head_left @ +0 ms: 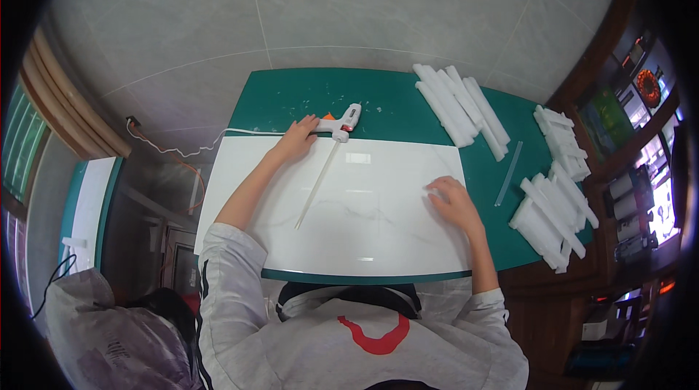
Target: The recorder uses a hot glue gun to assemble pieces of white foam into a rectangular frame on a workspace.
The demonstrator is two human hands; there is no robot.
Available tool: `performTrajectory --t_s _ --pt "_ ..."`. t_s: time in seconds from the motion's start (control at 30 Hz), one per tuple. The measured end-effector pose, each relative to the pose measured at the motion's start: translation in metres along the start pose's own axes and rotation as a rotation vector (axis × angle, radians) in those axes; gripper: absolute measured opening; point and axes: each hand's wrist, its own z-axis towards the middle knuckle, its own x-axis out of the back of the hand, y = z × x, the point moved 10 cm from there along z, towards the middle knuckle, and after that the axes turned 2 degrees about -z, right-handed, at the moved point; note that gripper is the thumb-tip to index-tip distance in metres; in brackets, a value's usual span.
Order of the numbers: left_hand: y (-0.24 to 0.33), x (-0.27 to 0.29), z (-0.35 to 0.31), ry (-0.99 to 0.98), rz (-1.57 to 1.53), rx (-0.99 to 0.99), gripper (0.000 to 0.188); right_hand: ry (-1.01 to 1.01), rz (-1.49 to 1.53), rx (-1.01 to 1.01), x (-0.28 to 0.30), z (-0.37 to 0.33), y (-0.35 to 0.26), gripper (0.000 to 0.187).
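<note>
Partly hidden: left hand [297, 137] covers glue gun [339, 124] handle; right hand [453, 201] flat on board [364, 237].

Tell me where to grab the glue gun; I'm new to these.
Grip the glue gun by its handle, the end nearest the left hand, coming from the left where the cord enters. It lies flat on the white board's far edge; the nozzle appears to point right, so avoid that end.

White board [378, 237] middle is lying open between both hands, only a thin glue stick [314, 188] crossing its left part. Glue gun [341, 124] and cord [218, 137] are blocking the far-left edge. Foam strip piles [460, 106] [552, 223] are crowding the tabletop [291, 95] on the right; a clear stick [509, 172] is lying between them.
</note>
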Motion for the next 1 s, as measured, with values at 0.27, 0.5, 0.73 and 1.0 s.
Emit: performTrajectory --t_s 0.27,0.5,0.73,1.0 --pt "0.094 0.048 -0.046 -0.11 -0.372 0.021 0.031 -0.027 0.112 0.078 0.007 0.056 -0.008 0.015" --pt "0.15 0.017 -0.083 -0.117 -0.364 -0.424 0.025 0.032 0.246 0.205 -0.043 0.062 0.006 0.022" --pt "0.159 0.001 -0.104 -0.167 -0.114 -0.547 0.025 -0.106 0.094 0.239 -0.06 0.053 -0.008 0.027" --pt "0.157 -0.003 -0.101 -0.154 0.002 -0.507 0.024 -0.17 0.161 0.175 -0.059 0.059 -0.007 0.029"
